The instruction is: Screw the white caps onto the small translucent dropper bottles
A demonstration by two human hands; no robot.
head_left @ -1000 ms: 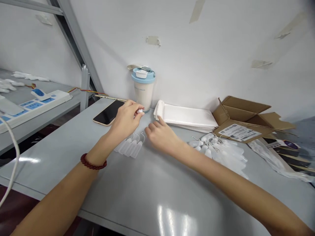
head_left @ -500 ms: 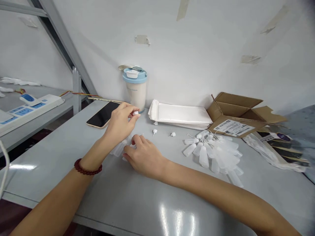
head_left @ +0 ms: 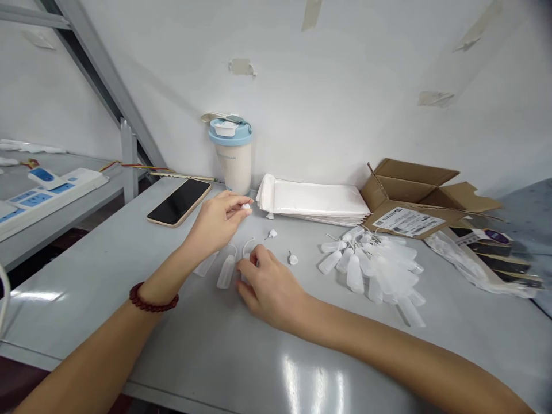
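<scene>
Between thumb and forefinger, my left hand (head_left: 219,221) pinches a small white cap (head_left: 245,206) just in front of the cup. My right hand (head_left: 271,282) is low over the table, its curled fingers at a translucent bottle (head_left: 246,257) that they partly cover. Left of it lies another small translucent bottle (head_left: 226,271) with a thin loop at its top, and a further bottle (head_left: 206,264) lies partly behind my left wrist. Two white caps, one farther back (head_left: 272,233) and one nearer (head_left: 293,259), rest on the table.
A pile of translucent bottles (head_left: 375,264) lies at the right, before an open cardboard box (head_left: 405,221). White envelopes (head_left: 319,200) are stacked by the wall, near a lidded cup (head_left: 235,164). A phone (head_left: 180,202) and a power strip (head_left: 52,198) are at the left.
My right hand has moved right and slightly nearer, uncovering bottles. My left hand has shifted slightly right and down with its cap. One loose cap now lies nearer the front.
</scene>
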